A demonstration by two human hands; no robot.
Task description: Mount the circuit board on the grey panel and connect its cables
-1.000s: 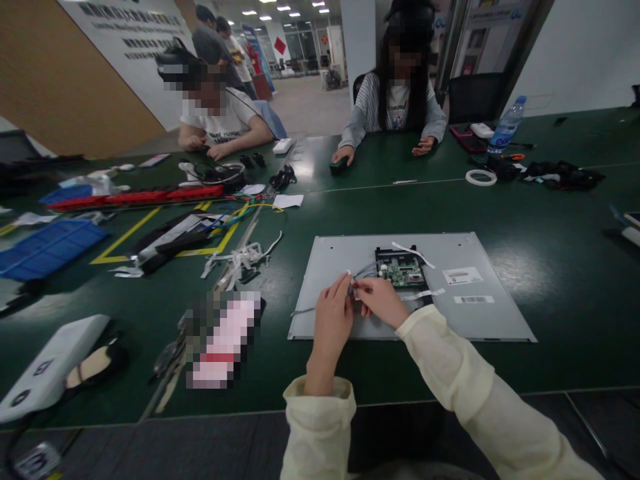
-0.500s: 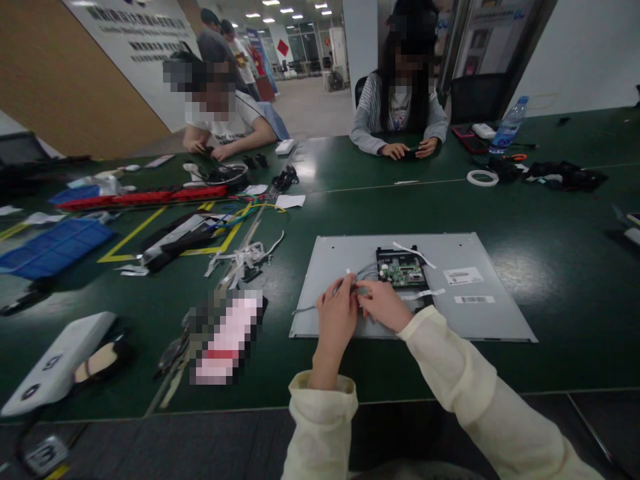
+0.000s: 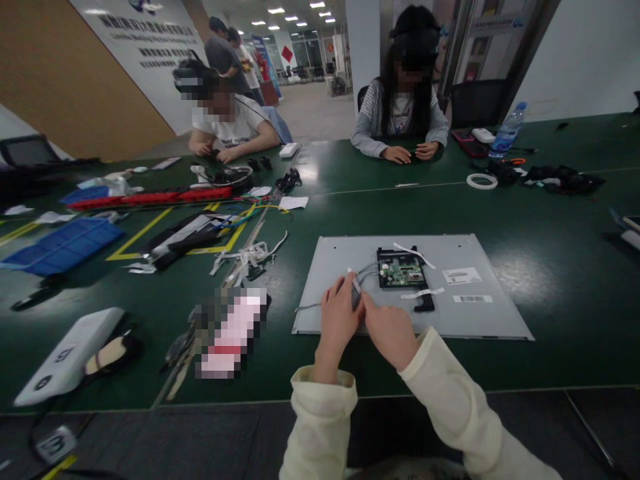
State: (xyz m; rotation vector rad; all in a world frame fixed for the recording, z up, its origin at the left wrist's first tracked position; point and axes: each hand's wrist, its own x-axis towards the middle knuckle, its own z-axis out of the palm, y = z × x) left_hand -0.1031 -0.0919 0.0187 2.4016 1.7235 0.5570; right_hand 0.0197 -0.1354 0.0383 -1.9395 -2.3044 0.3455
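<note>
A flat grey metal panel (image 3: 313, 273) lies on the green table, with a green circuit board (image 3: 400, 272) in a black frame (image 3: 425, 303) on top. Grey cables (image 3: 369, 268) run from the board's left side towards my hands. My left hand (image 3: 339, 320) is closed over the cables at the panel's left part, where a short white tape strip (image 3: 357, 285) shows by the fingertips. Just beside it, my right hand (image 3: 393, 330) has its fingers pressed together against the same spot; what they pinch is hidden. Two white tape strips (image 3: 423, 293) stick near the board.
To the left lie a phone (image 3: 233, 333), a tangle of white strips (image 3: 247, 257), a white device (image 3: 70, 353) and a blue tray (image 3: 65, 243). A tape roll (image 3: 481, 181) and a water bottle (image 3: 507, 130) stand at the back right. Two people sit opposite.
My right hand has drawn slightly down and its fingers have folded in, uncovering more of the cables and black frame. My left hand stays at the cables. The view has shifted a little.
</note>
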